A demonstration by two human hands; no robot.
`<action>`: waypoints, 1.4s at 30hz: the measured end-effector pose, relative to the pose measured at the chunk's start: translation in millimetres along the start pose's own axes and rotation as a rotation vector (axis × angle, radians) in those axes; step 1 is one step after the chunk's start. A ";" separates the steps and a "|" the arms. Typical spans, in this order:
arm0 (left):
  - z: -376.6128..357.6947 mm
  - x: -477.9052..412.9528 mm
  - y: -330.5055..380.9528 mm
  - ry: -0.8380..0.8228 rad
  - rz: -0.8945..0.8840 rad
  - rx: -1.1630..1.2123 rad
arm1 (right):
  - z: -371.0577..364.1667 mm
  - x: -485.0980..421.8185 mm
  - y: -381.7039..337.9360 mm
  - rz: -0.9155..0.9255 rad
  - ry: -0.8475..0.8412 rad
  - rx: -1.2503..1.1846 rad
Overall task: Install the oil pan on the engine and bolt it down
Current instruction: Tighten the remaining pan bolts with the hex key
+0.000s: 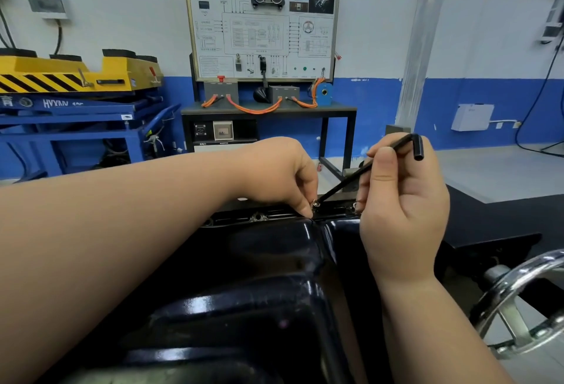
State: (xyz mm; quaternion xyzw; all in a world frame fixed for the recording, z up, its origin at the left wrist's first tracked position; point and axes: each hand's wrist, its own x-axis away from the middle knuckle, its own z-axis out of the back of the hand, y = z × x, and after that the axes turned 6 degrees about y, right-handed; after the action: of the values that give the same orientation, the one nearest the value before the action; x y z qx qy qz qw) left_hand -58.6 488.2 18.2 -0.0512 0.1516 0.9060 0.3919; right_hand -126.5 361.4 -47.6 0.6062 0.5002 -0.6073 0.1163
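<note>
The glossy black oil pan (259, 261) is sitting directly below the camera, filling the lower middle of the view; whatever is carrying it is hidden beneath it. Both hands are working at the flange (283, 214) along its far edge. The left hand (280, 176) is reaching across the pan, its fingertips pinching a small silver bolt (316, 203) that is standing on the flange. The right hand (403, 200) is gripping a black hex key (366, 167) between thumb and curled fingers, the short bent end sticking up past the knuckles and the long arm slanting down to the bolt head. A bolt hole (258, 217) is showing on the flange just left of the left fingertips. A chrome handwheel (518, 298) is sitting near the pan's right side.
</note>
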 end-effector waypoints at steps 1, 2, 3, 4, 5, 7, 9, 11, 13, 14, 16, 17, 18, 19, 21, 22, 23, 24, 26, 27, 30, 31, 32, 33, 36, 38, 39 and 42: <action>-0.1 -0.2 -0.2 0.000 -0.003 -0.001 | 0.0 0.3 0.0 0.006 -0.001 0.001; -0.3 -0.4 -0.5 -0.003 -0.007 -0.003 | 0.0 0.7 -0.3 0.010 -0.005 -0.001; -0.2 -0.4 -0.7 -0.007 -0.010 -0.007 | -0.2 1.1 -0.6 0.014 -0.011 -0.004; 0.0 -0.7 -1.0 -0.011 -0.013 -0.010 | -0.6 1.2 -1.0 0.018 -0.018 -0.006; 0.2 -0.9 -1.3 -0.014 -0.016 -0.012 | -0.8 1.0 -1.2 0.019 -0.024 -0.006; 0.5 -1.5 -1.8 -0.016 -0.021 -0.014 | -0.8 0.7 -0.7 0.016 -0.030 0.010; 0.4 -2.0 -1.9 -0.019 -0.023 -0.010 | -0.2 0.5 -0.3 0.026 -0.034 0.039; 0.5 -1.6 -1.6 -0.030 -0.025 -0.005 | -0.2 1.4 -0.4 0.038 -0.045 0.054; 0.5 -1.4 -1.1 -0.041 -0.030 -0.003 | -0.2 2.2 -1.0 0.030 -0.049 0.047; 0.5 -1.4 -1.0 -0.041 -0.031 -0.002 | -0.3 2.3 -1.1 0.021 -0.050 0.038; 0.7 -1.2 -0.3 -0.033 -0.036 0.000 | -0.3 2.3 -0.9 0.011 -0.053 0.025; 0.9 -0.8 0.4 -0.029 -0.041 -0.001 | -0.3 2.2 -0.9 0.012 -0.056 0.021; 1.1 -0.5 1.1 -0.029 -0.048 0.000 | -0.5 2.1 -0.9 0.012 -0.061 0.014; 1.5 -0.1 1.8 -0.033 -0.055 0.005 | -0.8 2.0 -1.0 0.010 -0.066 0.004; 2.1 0.3 2.4 -0.039 -0.060 0.018 | -1.2 1.9 -1.0 0.008 -0.074 -0.011; 2.1 -0.1 1.9 -0.033 -0.061 0.018 | -1.1 1.7 -0.8 0.006 -0.078 -0.020; 2.0 -0.5 1.4 -0.020 -0.061 0.017 | -1.1 1.2 -0.7 0.004 -0.081 -0.033; 1.6 -1.0 0.8 -0.005 -0.061 0.017 | -0.8 0.8 -0.7 0.002 -0.086 -0.044; 0.9 -1.8 -0.2 0.024 -0.066 0.017 | -0.5 0.0 -1.0 0.007 -0.094 -0.050; 0.6 -2.1 -0.3 0.034 -0.070 0.014 | -0.5 0.0 -1.4 0.009 -0.097 -0.052; 0.0 -2.3 -0.7 0.056 -0.080 0.013 | -0.7 1.0 -2.9 0.013 -0.102 -0.066; 0.0 -2.4 -0.7 0.060 -0.079 0.019 | -0.9 1.4 -3.5 0.015 -0.105 -0.069; -0.1 -2.5 -0.8 0.063 -0.075 0.023 | -0.9 1.7 -4.2 0.016 -0.110 -0.073; -0.3 -2.4 -0.8 0.064 -0.070 0.024 | -1.0 1.8 -4.9 0.019 -0.116 -0.075; -0.7 -2.4 -0.4 0.067 -0.061 0.021 | -1.5 1.5 -6.8 0.024 -0.131 -0.082; -0.5 -2.0 0.7 0.069 -0.069 0.000 | -1.5 1.4 -7.9 0.025 -0.138 -0.087; -0.3 -1.6 1.4 0.072 -0.077 -0.017 | -1.2 1.3 -8.3 0.030 -0.142 -0.085; 0.0 -1.0 3.5 0.083 -0.098 -0.072 | 0.2 1.3 -9.2 0.032 -0.169 -0.079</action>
State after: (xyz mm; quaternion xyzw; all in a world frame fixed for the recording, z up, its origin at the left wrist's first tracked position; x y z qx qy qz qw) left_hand -60.4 485.2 19.3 -0.1101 0.1323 0.8876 0.4272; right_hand -133.9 366.2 -44.5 0.5554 0.5026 -0.6343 0.1916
